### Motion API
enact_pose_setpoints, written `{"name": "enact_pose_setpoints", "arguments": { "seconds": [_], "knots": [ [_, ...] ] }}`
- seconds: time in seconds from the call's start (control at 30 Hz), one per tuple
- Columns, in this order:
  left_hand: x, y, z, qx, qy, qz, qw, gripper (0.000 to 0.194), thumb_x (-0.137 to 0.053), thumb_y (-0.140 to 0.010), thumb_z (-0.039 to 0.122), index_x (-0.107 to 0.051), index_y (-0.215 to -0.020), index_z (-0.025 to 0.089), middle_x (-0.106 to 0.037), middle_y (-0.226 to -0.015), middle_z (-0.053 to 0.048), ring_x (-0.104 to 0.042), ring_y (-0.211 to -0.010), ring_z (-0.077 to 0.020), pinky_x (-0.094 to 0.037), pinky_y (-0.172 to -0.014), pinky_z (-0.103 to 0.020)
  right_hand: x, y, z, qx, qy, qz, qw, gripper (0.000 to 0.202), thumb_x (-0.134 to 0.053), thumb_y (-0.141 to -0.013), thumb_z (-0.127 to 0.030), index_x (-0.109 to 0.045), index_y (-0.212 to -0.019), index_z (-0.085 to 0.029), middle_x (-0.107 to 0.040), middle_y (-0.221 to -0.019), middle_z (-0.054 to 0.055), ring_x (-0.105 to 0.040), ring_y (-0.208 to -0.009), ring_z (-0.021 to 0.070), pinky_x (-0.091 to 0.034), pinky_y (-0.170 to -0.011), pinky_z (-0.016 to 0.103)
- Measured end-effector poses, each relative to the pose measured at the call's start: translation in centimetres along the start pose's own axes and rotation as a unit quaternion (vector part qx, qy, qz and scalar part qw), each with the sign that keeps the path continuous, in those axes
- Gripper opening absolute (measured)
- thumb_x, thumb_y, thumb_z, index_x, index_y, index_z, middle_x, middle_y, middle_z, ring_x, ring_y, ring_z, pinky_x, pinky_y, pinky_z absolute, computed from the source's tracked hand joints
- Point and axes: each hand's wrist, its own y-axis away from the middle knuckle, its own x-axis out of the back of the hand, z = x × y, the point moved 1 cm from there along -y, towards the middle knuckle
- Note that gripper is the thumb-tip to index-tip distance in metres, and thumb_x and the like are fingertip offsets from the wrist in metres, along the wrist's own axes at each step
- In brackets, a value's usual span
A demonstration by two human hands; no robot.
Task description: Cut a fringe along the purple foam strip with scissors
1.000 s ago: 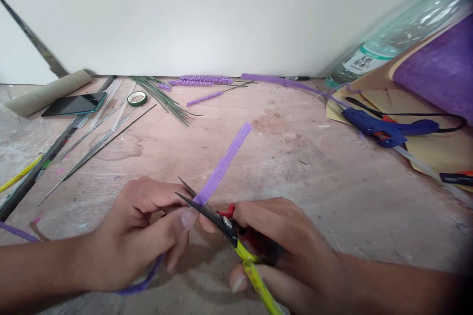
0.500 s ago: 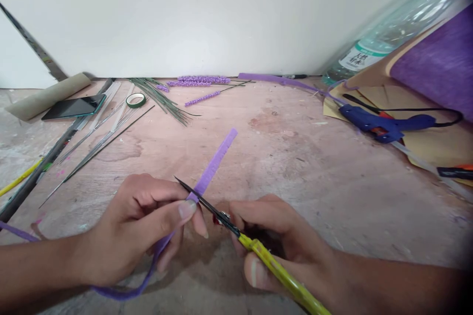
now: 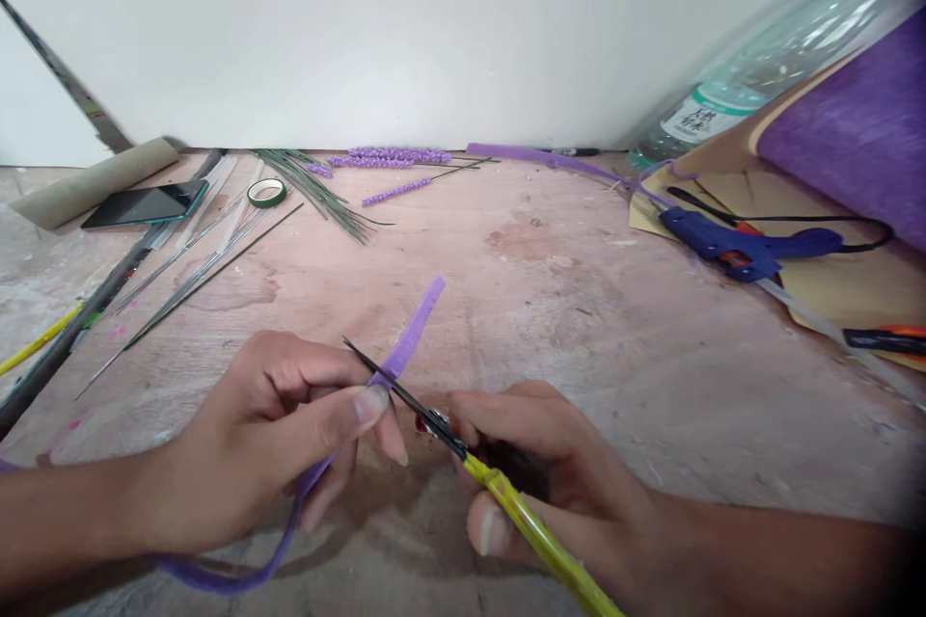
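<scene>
Between thumb and fingers, my left hand (image 3: pixel 289 429) pinches a narrow purple strip (image 3: pixel 416 330) that looks like felt or crepe paper. Its short free end points up and away, with fine nicks along one edge. The long tail hangs below the hand and loops left under the forearm. My right hand (image 3: pixel 550 472) grips a pair of scissors (image 3: pixel 517 501) with yellow-wrapped handles and thin dark blades. The blades lie across the strip right beside my left thumb tip and look nearly closed. My right palm hides part of the handles.
Purple flower stems (image 3: pixel 394 157), green wires (image 3: pixel 318 193), a tape roll (image 3: pixel 267 193) and bare wires (image 3: pixel 206 265) lie at the back left, near a phone (image 3: pixel 145 204) and cardboard tube (image 3: pixel 97 181). A blue glue gun (image 3: pixel 723 241) and plastic bottle (image 3: pixel 767 67) are at right.
The strip's free end now reaches less far past the blades, having drawn back toward my left hand. The scissors stay across it, and their handle has shifted slightly left.
</scene>
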Motion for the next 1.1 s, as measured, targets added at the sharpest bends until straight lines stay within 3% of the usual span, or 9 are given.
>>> {"name": "enact_pose_setpoints", "arguments": {
  "seconds": [0.33,0.53,0.7,0.8,0.93,1.1],
  "knots": [
    [0.42,0.04,-0.55,-0.023,0.004,0.007,1.000,0.033,-0.059,-0.093,0.039,-0.079,-0.089,0.013,-0.057,-0.044,0.001,-0.046,-0.039,-0.0088,-0.034,-0.046,-0.021,-0.01,-0.03,0.05,-0.023,-0.073,0.019,0.997,0.055,-0.063,-0.086,-0.067,-0.041,-0.067,-0.021,-0.026,-0.059,-0.007,-0.023,-0.054,0.0085,-0.020,-0.047,0.025],
    [0.25,-0.12,-0.73,-0.027,0.021,0.005,0.999,0.030,-0.058,-0.095,0.036,-0.079,-0.092,0.014,-0.056,-0.046,0.001,-0.045,-0.039,-0.0076,-0.031,-0.045,-0.021,0.05,0.04,0.29,-0.006,-0.054,0.022,0.998,0.052,-0.061,-0.088,-0.068,-0.052,-0.074,-0.018,-0.027,-0.059,-0.007,-0.023,-0.053,0.0086,-0.021,-0.048,0.026],
    [0.13,-0.07,-0.86,-0.043,0.015,0.013,0.999,0.029,-0.059,-0.094,0.034,-0.079,-0.091,0.012,-0.050,-0.045,0.003,-0.043,-0.038,-0.0074,-0.026,-0.041,-0.019,0.24,0.21,0.17,-0.012,-0.010,0.008,1.000,0.053,-0.057,-0.089,-0.070,-0.057,-0.081,-0.017,-0.031,-0.060,-0.006,-0.025,-0.053,0.0091,-0.022,-0.048,0.025],
    [0.11,0.06,-0.92,-0.056,0.007,0.017,0.998,0.029,-0.058,-0.095,0.032,-0.078,-0.089,0.013,-0.050,-0.045,0.004,-0.042,-0.037,-0.0070,-0.025,-0.040,-0.019,0.44,0.26,0.22,0.008,0.018,0.006,1.000,0.044,-0.058,-0.093,-0.061,-0.056,-0.086,-0.018,-0.031,-0.062,-0.007,-0.028,-0.053,0.0094,-0.025,-0.048,0.023],
    [0.09,-0.11,-0.55,-0.129,-0.019,0.054,0.990,0.028,-0.056,-0.096,0.027,-0.072,-0.076,0.015,-0.051,-0.043,0.004,-0.044,-0.036,-0.0068,-0.029,-0.040,-0.018,0.80,0.13,0.28,0.064,0.117,0.065,0.989,0.042,-0.070,-0.088,-0.047,-0.044,-0.070,-0.019,-0.033,-0.060,-0.008,-0.028,-0.052,0.0076,-0.023,-0.048,0.022],
    [0.08,-0.50,-0.11,-0.178,-0.088,0.079,0.977,0.026,-0.056,-0.093,0.021,-0.066,-0.068,0.016,-0.050,-0.041,0.006,-0.041,-0.033,-0.0060,-0.028,-0.037,-0.017,0.86,0.07,0.37,0.091,0.206,0.099,0.969,0.042,-0.075,-0.084,-0.045,-0.046,-0.070,-0.018,-0.039,-0.060,-0.008,-0.034,-0.053,0.0064,-0.025,-0.049,0.020]
  ]
}}
